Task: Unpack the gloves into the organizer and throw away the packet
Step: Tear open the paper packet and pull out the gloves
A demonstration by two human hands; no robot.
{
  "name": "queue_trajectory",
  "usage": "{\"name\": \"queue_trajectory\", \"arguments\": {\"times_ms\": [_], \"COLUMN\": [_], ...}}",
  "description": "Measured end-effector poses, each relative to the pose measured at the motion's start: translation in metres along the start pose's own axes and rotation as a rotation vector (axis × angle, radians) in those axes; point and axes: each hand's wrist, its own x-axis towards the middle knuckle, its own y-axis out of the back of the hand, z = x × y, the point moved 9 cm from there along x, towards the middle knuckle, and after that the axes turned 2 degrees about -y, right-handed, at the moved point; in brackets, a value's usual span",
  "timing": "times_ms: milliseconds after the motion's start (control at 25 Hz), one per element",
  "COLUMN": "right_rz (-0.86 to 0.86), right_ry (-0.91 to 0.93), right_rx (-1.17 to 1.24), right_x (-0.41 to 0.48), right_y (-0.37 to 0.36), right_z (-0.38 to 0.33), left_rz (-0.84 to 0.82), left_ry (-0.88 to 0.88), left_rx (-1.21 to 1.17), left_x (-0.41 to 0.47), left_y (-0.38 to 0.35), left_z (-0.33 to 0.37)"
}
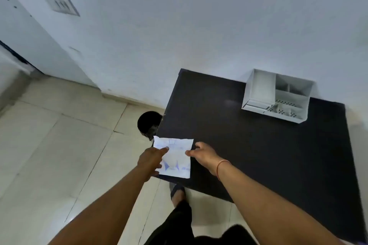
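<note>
Both forearms are being extended over the table's near-left corner. Left hand (152, 160) and right hand (202, 155) are being pinched onto opposite edges of the packet (176, 158), lying between the fingers. Packet looks unopened; organizer (258, 93), far right, appears empty; unpacking and binning into the dark bin (148, 122) are being left pending

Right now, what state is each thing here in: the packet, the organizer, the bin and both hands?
packet: held over the near left table corner; whether it is sealed cannot be told
organizer: upright near the wall, compartments look empty
bin: on the floor beside the table, partly hidden, contents unclear
left hand: gripping the packet's left edge
right hand: pinching the packet's right edge
table: dark top
</note>
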Motion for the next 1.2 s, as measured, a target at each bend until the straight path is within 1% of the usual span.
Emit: {"name": "queue_trajectory", "arguments": {"times_ms": [80,160,280,320,360,400,440,480,520,560,600,640,680,760,800,840,920,1040,1120,1200], "right_rz": [0.004,-0.022,-0.066,-0.059,-0.012,0.067,0.179,0.293,0.37,0.387,0.369,0.348,0.352,0.477,0.535,0.557,0.499,0.381,0.327,0.246], "right_ry": [-0.095,-0.153,-0.135,-0.074,0.026,0.164,0.337,0.536,0.712,0.841,0.911,0.913,0.852,0.68,0.594,0.524,0.395,0.202,0.131,0.11], "right_rx": [0.078,0.098,0.085,0.015,-0.108,-0.268,-0.434,-0.586,-0.727,-0.849,-0.925,-0.912,-0.81,-0.516,-0.446,-0.446,-0.498,-0.441,-0.325,-0.154], "right_x": [0.024,0.039,0.052,0.051,0.048,0.038,0.021,-0.004,-0.033,-0.058,-0.077,-0.092,-0.102,-0.117,-0.121,-0.121,-0.117,-0.11,-0.109,-0.112], "right_y": [-0.01,-0.022,-0.034,-0.033,-0.028,-0.02,-0.01,-0.003,0.001,0.001,0.002,0.008,0.022,0.062,0.079,0.089,0.095,0.101,0.105,0.104], "right_z": [0.006,0.019,0.018,0.007,-0.007,-0.027,-0.05,-0.074,-0.09,-0.1,-0.102,-0.103,-0.102,-0.098,-0.095,-0.092,-0.088,-0.074,-0.061,-0.054], "left_rz": [0.018,-0.019,-0.054,-0.07,-0.09,-0.139,-0.232,-0.36,-0.488,-0.574,-0.605,-0.601,-0.592,-0.6,-0.617,-0.643,-0.683,-0.717,-0.738,-0.728], "left_ry": [0.072,0.113,0.118,0.116,0.12,0.146,0.188,0.217,0.223,0.205,0.175,0.142,0.11,0.053,0.021,-0.015,-0.078,-0.144,-0.177,-0.193], "left_rx": [-0.001,-0.02,-0.008,-0.022,-0.08,-0.186,-0.33,-0.473,-0.59,-0.664,-0.693,-0.682,-0.651,-0.616,-0.625,-0.625,-0.619,-0.572,-0.549,-0.52], "left_x": [0.012,0.019,0.026,0.026,0.023,0.019,0.01,-0.001,-0.015,-0.029,-0.038,-0.042,-0.048,-0.057,-0.06,-0.065,-0.07,-0.083,-0.096,-0.103], "left_y": [0.001,-0.006,-0.013,-0.016,-0.019,-0.024,-0.032,-0.042,-0.05,-0.055,-0.058,-0.061,-0.064,-0.072,-0.076,-0.079,-0.082,-0.087,-0.089,-0.09], "left_z": [-0.002,-0.009,-0.002,0.003,0.009,0.016,0.025,0.039,0.057,0.076,0.092,0.103,0.113,0.129,0.135,0.141,0.151,0.158,0.161,0.16]}}
